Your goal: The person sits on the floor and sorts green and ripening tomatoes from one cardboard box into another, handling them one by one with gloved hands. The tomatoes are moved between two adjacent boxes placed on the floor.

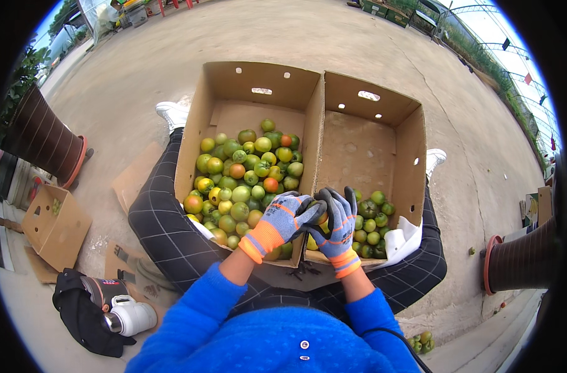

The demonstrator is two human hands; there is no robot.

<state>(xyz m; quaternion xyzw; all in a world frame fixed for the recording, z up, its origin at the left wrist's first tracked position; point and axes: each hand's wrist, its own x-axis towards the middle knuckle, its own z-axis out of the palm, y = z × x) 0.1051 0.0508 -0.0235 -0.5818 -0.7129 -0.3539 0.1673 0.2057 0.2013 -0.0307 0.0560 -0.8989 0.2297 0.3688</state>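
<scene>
In front of me two cardboard boxes stand side by side between my legs. The left box (260, 108) holds many tomatoes (240, 193), mostly green, with a few orange-red ones. In the near end of the right box (358, 149) lies a smaller pile of green tomatoes (369, 225). My left hand (288, 217) and my right hand (337, 224), both in grey-blue work gloves with orange cuffs, meet above the wall between the boxes. A reddish-green tomato (322, 217) is held between them, largely covered by the dark fingers. Yellow fruit shows partly below my right hand.
White cloth or paper (401, 241) hangs over the right box's near corner. A white jug (133, 314) and a black cloth bag (85, 317) sit at left, below another cardboard box (57, 224). Large brown planters (45, 135) flank me. Loose tomatoes (421, 342) lie at lower right.
</scene>
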